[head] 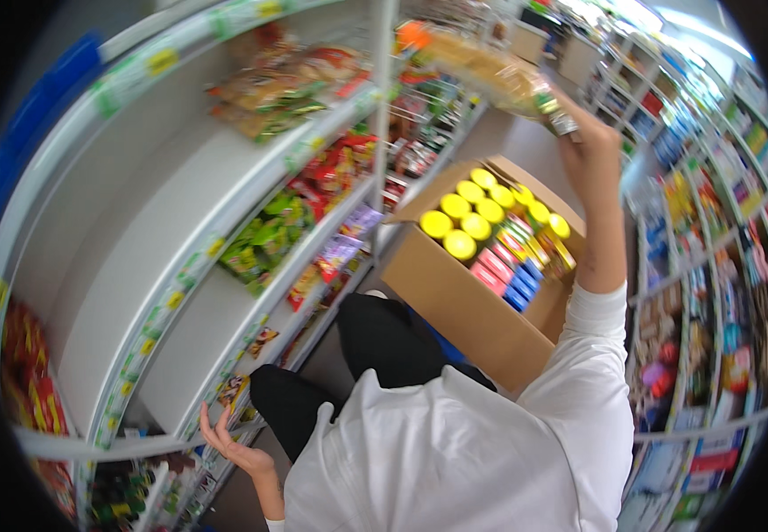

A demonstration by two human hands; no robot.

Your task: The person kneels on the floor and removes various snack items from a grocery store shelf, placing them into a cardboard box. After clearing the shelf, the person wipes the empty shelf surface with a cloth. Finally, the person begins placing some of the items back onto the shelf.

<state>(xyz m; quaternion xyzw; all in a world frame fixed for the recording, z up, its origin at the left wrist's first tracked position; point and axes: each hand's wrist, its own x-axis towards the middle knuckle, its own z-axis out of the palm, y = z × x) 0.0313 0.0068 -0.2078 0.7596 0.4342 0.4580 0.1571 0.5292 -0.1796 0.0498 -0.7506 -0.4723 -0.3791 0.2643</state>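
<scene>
My right hand (586, 149) is raised at the upper right, gripping the end of a long clear plastic food packet (483, 70) with tan contents. The packet is blurred and has an orange patch at its far end. Below it stands an open cardboard box (463, 319). Inside are several yellow-lidded containers (453, 206), pink small boxes (490, 269) and blue small boxes (522, 286). My left hand (241, 452) has its fingers apart, holding nothing, beside the front edge of a white store shelf (211, 346).
Other shelf goods are flat food packets (277, 93), green packets (267, 233), red packets (340, 163) and purple packets (350, 233). A white upright post (382, 133) divides the shelving. Stocked shelves (696, 319) line the right, across the aisle floor (523, 133).
</scene>
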